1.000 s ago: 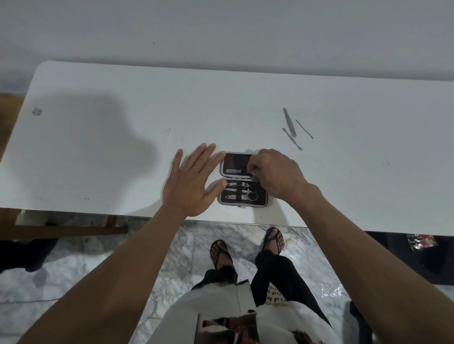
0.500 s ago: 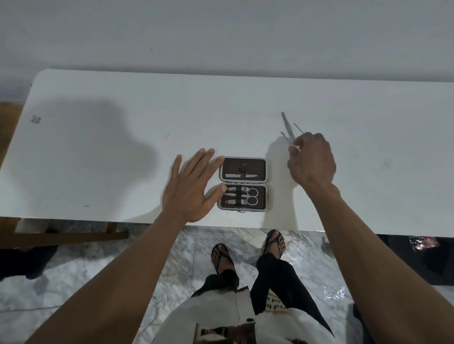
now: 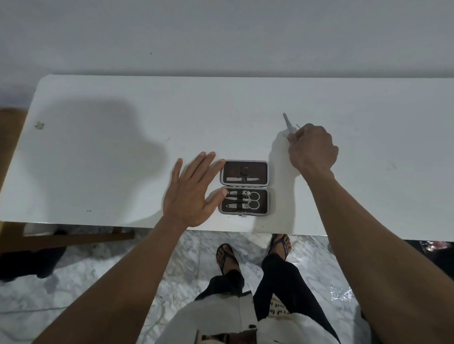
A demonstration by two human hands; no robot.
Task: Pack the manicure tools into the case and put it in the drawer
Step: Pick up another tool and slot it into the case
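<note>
A small dark manicure case [image 3: 269,189] lies wide open near the front edge of the white table [image 3: 119,115]. Its far half holds one flat tool; its near half holds scissors and clippers. My left hand [image 3: 191,193] lies flat on the table, fingers spread, thumb and fingertips touching the case's left side. My right hand [image 3: 311,149] is behind and to the right of the case, fingers curled over the loose metal tools. One slim metal tool [image 3: 287,123] sticks out past the fingers, and a thin tip [image 3: 298,126] shows beside it. The drawer is not in view.
A wooden piece of furniture [image 3: 2,177] stands at the table's left end. The wall runs close behind the table. Below the front edge are a marble floor and my legs and feet. A small mark [image 3: 39,125] sits on the table's far left.
My right hand left the case's far half and moved back and right to the loose metal tools, closing its fingers over them. My left hand stayed beside the case.
</note>
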